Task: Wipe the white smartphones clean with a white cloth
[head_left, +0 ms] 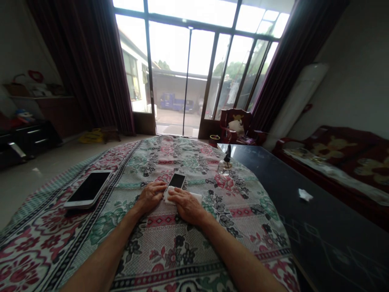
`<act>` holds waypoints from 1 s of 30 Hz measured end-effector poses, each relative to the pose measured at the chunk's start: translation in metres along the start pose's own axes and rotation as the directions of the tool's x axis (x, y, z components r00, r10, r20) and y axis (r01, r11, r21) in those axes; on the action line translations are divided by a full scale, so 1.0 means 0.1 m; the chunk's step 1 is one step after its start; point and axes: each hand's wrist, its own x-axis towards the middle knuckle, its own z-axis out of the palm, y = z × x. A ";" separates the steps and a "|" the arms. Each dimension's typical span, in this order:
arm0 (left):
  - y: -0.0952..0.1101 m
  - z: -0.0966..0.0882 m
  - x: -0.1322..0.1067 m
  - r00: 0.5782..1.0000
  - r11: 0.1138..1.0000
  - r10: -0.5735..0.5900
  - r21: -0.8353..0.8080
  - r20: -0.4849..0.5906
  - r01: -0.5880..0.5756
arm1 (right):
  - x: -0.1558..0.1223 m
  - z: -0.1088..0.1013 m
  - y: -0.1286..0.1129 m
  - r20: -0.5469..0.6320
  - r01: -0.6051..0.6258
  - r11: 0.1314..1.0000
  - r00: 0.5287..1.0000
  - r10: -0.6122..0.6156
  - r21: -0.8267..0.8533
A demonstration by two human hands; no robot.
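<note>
A small black phone (177, 181) lies screen up on the flowered cloth (170, 247) in front of me. My left hand (151, 195) rests beside its near left edge, fingers curled against it. My right hand (186, 205) presses flat on a white wipe (197, 196) that lies over the phone's near end. A larger white-framed phone (88, 189) lies to the left on the cloth, apart from both hands.
A small glass bottle with a dark top (225, 164) stands at the cloth's far right. A dark table (319, 227) on the right carries a crumpled white tissue (304, 195). Red sofa (343, 158), wooden chair (237, 125) and glass doors lie beyond.
</note>
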 end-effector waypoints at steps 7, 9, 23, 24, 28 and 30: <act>0.02 -0.02 0.00 1.000 1.000 0.013 -0.005 0.009 -0.013 | 0.11 -0.02 0.12 -0.091 -0.085 0.996 0.992 0.087 0.029; 0.03 -0.01 0.00 1.000 1.000 0.005 -0.008 -0.006 -0.005 | 0.16 -0.02 0.22 -0.112 -0.122 0.992 0.986 0.125 0.034; 0.01 0.01 0.01 1.000 1.000 0.012 -0.010 -0.011 -0.012 | 0.72 -0.02 0.39 -0.062 -0.264 0.953 0.964 0.258 -0.147; 0.01 0.00 0.01 1.000 1.000 0.013 -0.004 -0.009 -0.013 | 0.69 -0.02 0.35 -0.059 -0.246 0.959 0.969 0.240 -0.142; 0.06 -0.03 0.01 1.000 1.000 0.021 0.020 0.018 -0.021 | 0.43 0.00 0.19 -0.039 -0.140 0.985 0.990 0.137 -0.102; 0.08 -0.04 0.01 1.000 0.999 0.023 0.022 0.020 -0.023 | 0.26 0.00 0.09 -0.030 -0.085 0.992 0.996 0.083 -0.095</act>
